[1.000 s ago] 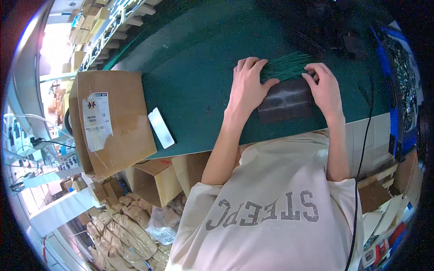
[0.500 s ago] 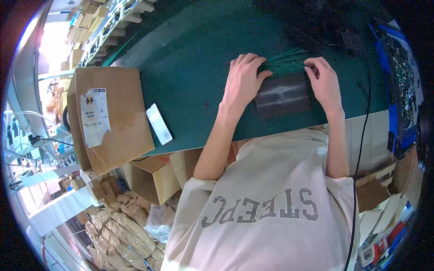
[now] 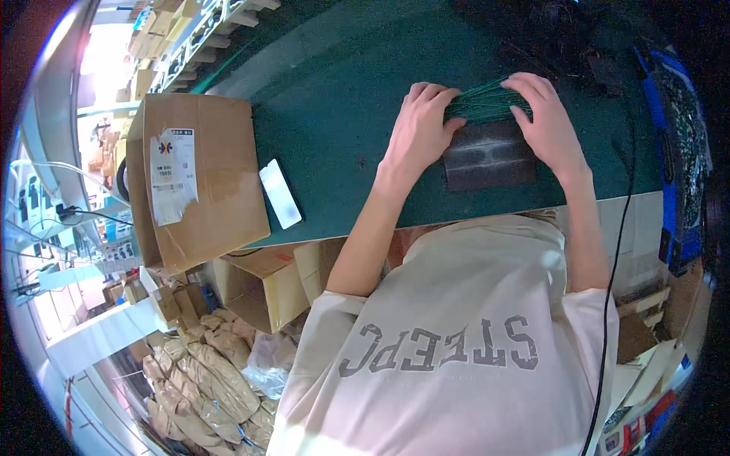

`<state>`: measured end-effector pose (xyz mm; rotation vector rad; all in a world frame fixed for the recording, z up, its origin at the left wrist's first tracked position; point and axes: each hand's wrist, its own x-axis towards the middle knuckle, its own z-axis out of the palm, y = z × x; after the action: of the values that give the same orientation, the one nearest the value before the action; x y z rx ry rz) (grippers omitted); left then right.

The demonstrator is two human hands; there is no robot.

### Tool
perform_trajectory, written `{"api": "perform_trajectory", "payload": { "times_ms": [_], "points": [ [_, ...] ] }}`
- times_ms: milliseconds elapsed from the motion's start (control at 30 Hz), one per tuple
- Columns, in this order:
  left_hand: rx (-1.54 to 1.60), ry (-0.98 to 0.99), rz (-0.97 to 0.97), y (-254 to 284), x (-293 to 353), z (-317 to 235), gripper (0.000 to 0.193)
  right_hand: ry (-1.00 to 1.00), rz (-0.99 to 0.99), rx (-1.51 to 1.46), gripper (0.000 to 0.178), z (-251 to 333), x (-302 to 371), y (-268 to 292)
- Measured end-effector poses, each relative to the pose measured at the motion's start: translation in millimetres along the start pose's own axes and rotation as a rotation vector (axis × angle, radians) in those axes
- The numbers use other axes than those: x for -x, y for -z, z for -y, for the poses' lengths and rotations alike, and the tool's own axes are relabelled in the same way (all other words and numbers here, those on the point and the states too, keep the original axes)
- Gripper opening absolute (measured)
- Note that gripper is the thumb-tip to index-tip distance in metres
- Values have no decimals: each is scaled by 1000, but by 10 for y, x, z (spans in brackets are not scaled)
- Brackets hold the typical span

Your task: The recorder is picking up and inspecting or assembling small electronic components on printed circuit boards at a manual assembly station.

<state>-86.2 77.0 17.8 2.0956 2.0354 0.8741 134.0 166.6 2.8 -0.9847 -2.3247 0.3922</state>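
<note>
A bundle of thin green wires (image 3: 480, 104) lies on the green table (image 3: 342, 99), just beyond a dark rectangular plate (image 3: 489, 156). My left hand (image 3: 419, 126) grips the left end of the bundle, fingers curled over it. My right hand (image 3: 544, 121) closes over the right end of the same wires. Both hands rest partly on the plate's far edge.
A closed cardboard box (image 3: 194, 178) with a label sits at the table's left end, and a phone (image 3: 280, 193) lies face up beside it. Open cartons (image 3: 266, 285) and packed bags (image 3: 198, 380) stand on the floor below. A black cable (image 3: 617, 251) hangs off the table at right.
Both hands have moved further up the table, off the plate's middle and onto the green wire bundle, gathering it between them.
</note>
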Motion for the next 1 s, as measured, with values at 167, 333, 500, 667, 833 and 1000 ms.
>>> {"api": "perform_trajectory", "payload": {
  "times_ms": [167,333,500,667,833,1000],
  "points": [
    [-21,-11,250,90,-124,113,46,65,145,70,47,9,-195,8],
    [-131,-159,310,93,-207,227,51,204,314,204,53,-29,-351,5],
    [-259,-256,385,110,-323,193,54,289,433,265,56,-83,-461,-8],
    [-344,-275,474,136,-433,152,53,384,425,339,55,-126,-538,2],
    [-388,-309,504,116,-472,133,51,444,484,313,54,-161,-575,44],
    [-420,-320,518,128,-467,69,47,492,471,281,53,-205,-507,66]
  ]
}}
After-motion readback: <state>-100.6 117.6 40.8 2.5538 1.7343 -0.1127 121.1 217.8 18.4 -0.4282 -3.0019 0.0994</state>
